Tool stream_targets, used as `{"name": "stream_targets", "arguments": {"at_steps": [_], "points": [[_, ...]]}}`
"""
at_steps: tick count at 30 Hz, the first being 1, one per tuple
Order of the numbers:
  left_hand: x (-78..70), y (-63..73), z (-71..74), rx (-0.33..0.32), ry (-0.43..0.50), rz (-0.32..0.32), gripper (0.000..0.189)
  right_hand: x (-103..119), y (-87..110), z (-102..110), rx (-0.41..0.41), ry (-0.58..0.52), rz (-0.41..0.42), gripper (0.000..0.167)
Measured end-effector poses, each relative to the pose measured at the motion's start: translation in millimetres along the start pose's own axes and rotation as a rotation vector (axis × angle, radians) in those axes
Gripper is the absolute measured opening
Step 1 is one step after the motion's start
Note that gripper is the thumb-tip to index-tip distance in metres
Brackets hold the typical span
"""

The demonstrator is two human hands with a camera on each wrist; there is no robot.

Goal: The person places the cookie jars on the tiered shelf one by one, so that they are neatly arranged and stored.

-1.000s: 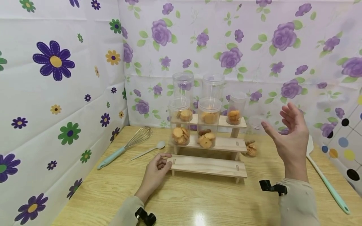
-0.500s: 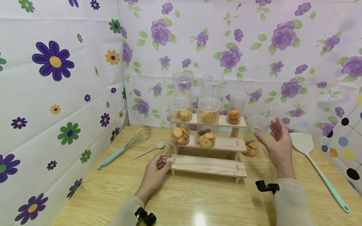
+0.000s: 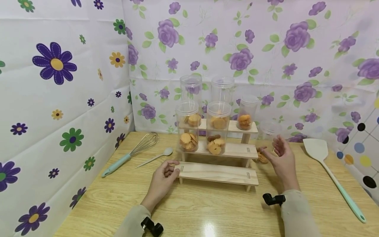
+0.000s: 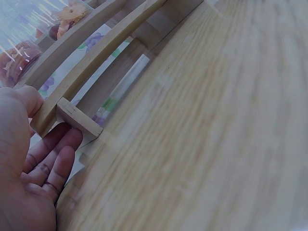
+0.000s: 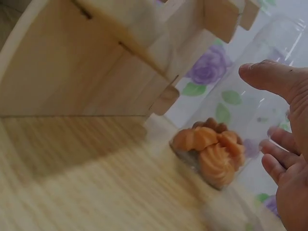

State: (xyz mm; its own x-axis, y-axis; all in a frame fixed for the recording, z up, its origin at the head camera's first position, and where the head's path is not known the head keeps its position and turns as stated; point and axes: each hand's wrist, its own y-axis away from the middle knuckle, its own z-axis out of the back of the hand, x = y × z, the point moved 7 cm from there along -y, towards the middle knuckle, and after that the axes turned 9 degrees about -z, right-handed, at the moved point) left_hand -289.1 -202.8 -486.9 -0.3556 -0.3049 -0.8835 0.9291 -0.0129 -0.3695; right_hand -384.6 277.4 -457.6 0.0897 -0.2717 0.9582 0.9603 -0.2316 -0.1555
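Note:
A three-tier wooden display stand [image 3: 219, 173] stands on the table. My left hand [image 3: 161, 181] grips the left end of its lowest shelf, thumb above and fingers below, as the left wrist view [image 4: 29, 159] confirms. To the right of the stand, a clear jar [image 3: 265, 140] of piped cookies [image 5: 214, 149] rests on the table. My right hand [image 3: 282, 163] is beside that jar, thumb and fingers spread on either side with a gap; contact cannot be made out. Two cookie jars [image 3: 218, 131] occupy the middle shelf, and three more, including a smaller one [image 3: 248, 112], the top shelf.
A whisk [image 3: 133, 153] and a small pale spoon [image 3: 158, 157] lie left of the stand. On the right is a long spatula [image 3: 331, 174] with a mint handle. Flowered cloth [image 3: 189, 42] hangs behind and at the left.
My right hand has come down and leftward from above the table to beside the cookie jar on the right. The left hand keeps its hold on the shelf end.

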Motion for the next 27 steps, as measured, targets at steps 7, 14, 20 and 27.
{"name": "stream_targets", "arguments": {"at_steps": [7,14,20,27], "points": [[-0.1,0.5,0.0,0.003,0.007,0.007,0.023,-9.7,0.3,-5.5,0.010,0.021,0.000,0.097],[0.5,-0.5,0.1,0.002,0.005,-0.001,0.023,-12.6,-2.2,-6.7,-0.005,0.045,0.013,0.086],[0.1,-0.5,0.1,-0.002,0.008,-0.011,0.023,-8.8,0.3,-5.9,-0.031,0.040,0.012,0.084],[-1.5,0.1,-0.1,-0.001,0.009,-0.006,0.023,-2.4,5.0,-2.2,-0.062,0.052,0.013,0.085]]}}
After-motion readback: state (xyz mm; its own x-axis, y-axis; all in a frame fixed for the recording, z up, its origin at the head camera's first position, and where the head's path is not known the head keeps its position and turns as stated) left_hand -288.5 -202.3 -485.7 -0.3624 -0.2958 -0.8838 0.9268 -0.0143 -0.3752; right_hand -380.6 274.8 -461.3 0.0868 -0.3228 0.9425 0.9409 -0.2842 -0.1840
